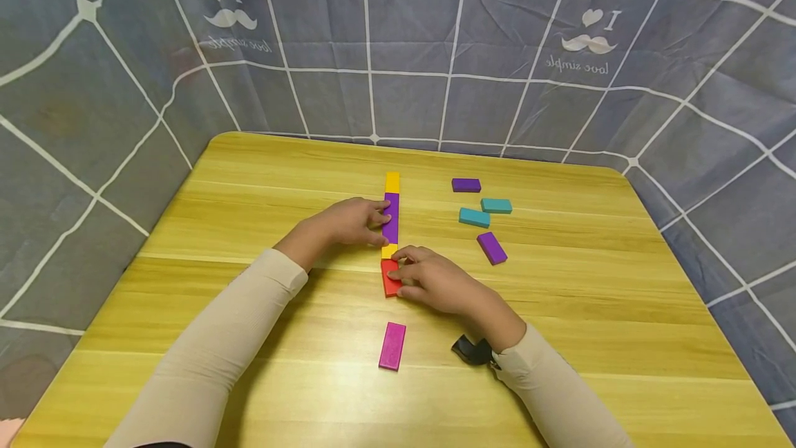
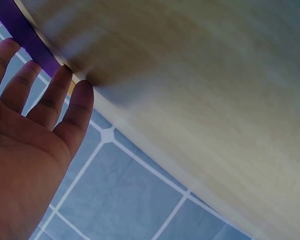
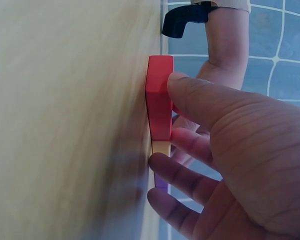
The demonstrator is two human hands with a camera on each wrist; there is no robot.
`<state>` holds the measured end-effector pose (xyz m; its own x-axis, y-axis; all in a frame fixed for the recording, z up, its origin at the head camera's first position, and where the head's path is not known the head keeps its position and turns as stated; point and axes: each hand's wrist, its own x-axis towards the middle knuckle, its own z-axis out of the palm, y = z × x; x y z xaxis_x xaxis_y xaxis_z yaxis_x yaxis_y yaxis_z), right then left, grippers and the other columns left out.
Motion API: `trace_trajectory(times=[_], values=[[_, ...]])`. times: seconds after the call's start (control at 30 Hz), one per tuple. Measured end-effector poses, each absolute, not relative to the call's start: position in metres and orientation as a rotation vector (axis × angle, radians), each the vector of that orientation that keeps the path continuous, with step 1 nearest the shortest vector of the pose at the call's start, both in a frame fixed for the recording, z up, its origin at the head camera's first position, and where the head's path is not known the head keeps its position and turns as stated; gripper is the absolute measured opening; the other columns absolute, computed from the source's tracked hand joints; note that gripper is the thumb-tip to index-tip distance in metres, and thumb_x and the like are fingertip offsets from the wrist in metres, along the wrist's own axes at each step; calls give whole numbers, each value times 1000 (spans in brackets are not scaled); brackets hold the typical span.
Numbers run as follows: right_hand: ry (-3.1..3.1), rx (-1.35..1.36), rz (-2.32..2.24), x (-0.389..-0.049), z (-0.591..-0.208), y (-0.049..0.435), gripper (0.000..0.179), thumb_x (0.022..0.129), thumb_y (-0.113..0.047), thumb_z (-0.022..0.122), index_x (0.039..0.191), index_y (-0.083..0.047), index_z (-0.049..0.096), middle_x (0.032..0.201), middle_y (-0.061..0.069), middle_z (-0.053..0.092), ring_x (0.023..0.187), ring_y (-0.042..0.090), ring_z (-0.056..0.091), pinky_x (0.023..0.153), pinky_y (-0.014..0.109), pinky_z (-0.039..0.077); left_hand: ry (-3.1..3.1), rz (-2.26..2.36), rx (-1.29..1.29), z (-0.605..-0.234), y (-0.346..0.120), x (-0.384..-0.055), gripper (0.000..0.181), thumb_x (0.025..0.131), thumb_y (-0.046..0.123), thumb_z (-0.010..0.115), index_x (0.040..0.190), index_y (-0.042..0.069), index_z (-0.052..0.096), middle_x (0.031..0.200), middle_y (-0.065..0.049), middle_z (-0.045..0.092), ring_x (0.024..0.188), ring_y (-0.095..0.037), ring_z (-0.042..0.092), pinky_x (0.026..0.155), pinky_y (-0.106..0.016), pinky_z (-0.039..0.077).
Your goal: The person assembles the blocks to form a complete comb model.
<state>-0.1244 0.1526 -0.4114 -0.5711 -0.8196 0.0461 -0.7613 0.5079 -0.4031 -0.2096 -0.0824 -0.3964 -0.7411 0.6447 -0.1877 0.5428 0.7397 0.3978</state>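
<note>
A row of blocks runs away from me: a red block (image 1: 390, 285) nearest, then a yellow block (image 1: 389, 252), a purple stretch (image 1: 391, 206) with a seam in it, and another yellow block (image 1: 392, 182) at the far end. My left hand (image 1: 351, 221) lies along the row's left side, its fingertips touching the purple blocks (image 2: 37, 50). Spread, relaxed fingers of my right hand (image 1: 441, 282) touch the red block. In the right wrist view, the thumb rests against the red block (image 3: 160, 115), which is slightly angled to the row.
Nearer me lies a magenta block (image 1: 392, 346). On the right are a purple block (image 1: 466, 185), two teal blocks (image 1: 496, 206) and another, slanted purple block (image 1: 492, 248). A black strap-like piece (image 1: 471, 350) hangs at my right wrist. A grey tiled-pattern curtain (image 1: 410, 33) surrounds the table (image 1: 591, 261).
</note>
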Motion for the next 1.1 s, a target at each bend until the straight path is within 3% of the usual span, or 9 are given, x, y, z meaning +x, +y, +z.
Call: trace_trajectory(times=[0.6, 1.1], values=[[2578, -1314, -672, -124, -415, 154, 27, 96, -25, 68, 120, -13, 72, 140, 4, 54, 132, 21, 46, 112, 39, 36, 2618, 477, 899, -393, -81, -210, 61, 91, 37, 72, 141, 7, 55, 158, -7, 35, 142, -34, 35, 116, -44, 28], [2609, -1314, -673, -124, -415, 148, 28, 95, -27, 69, 117, -11, 73, 135, 6, 57, 128, 21, 49, 110, 38, 37, 2620, 454, 908, -396, -82, -211, 61, 91, 38, 71, 141, 7, 54, 158, -8, 35, 142, -34, 35, 116, -44, 28]])
